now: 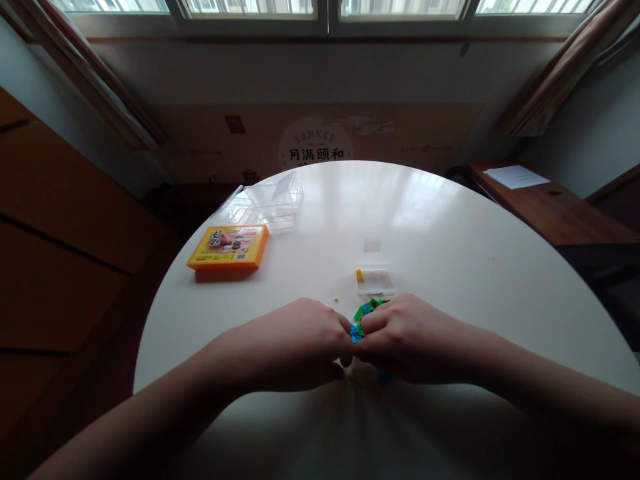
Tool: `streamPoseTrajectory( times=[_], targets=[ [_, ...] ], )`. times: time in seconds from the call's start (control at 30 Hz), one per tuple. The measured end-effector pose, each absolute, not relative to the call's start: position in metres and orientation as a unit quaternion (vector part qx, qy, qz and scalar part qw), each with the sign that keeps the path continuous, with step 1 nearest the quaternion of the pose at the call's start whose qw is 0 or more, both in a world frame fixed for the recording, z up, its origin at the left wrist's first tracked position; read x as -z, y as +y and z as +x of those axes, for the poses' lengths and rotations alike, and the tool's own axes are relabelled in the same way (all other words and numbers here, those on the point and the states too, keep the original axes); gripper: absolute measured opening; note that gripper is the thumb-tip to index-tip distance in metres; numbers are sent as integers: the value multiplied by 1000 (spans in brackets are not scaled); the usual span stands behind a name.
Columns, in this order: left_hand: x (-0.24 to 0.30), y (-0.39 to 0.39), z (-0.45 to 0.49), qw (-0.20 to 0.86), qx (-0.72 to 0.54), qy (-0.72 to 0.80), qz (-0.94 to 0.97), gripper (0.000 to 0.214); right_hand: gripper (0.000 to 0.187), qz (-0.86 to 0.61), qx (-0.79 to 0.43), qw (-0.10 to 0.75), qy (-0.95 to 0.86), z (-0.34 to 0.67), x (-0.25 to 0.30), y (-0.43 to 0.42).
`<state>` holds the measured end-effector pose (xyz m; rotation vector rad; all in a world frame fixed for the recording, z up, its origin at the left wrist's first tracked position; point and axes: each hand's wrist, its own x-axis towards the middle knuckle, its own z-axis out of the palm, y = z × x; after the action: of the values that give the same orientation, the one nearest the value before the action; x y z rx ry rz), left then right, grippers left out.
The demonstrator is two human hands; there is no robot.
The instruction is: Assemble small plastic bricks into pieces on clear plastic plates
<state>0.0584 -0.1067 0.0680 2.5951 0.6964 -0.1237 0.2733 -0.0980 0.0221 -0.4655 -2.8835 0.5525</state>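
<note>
Brick model (367, 309) is gripped in the fingers of left hand (315, 337) and right hand (405, 333), just nearside of the tray (377, 281), with the box (227, 247) well left of the tray.

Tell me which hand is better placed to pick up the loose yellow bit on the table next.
Probably the left hand: it is nearer the yellow bit, while the right hand, farther off, covers part of the green-and-blue piece.
</note>
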Motion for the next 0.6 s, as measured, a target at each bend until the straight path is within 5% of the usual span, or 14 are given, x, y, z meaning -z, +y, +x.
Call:
streamPoseTrajectory(
  times=[0.6],
  targets=[
    [-56,-108,63,211,36,215,953,17,17,-126,-189,39,-973,277,-31,-100]
  ],
)
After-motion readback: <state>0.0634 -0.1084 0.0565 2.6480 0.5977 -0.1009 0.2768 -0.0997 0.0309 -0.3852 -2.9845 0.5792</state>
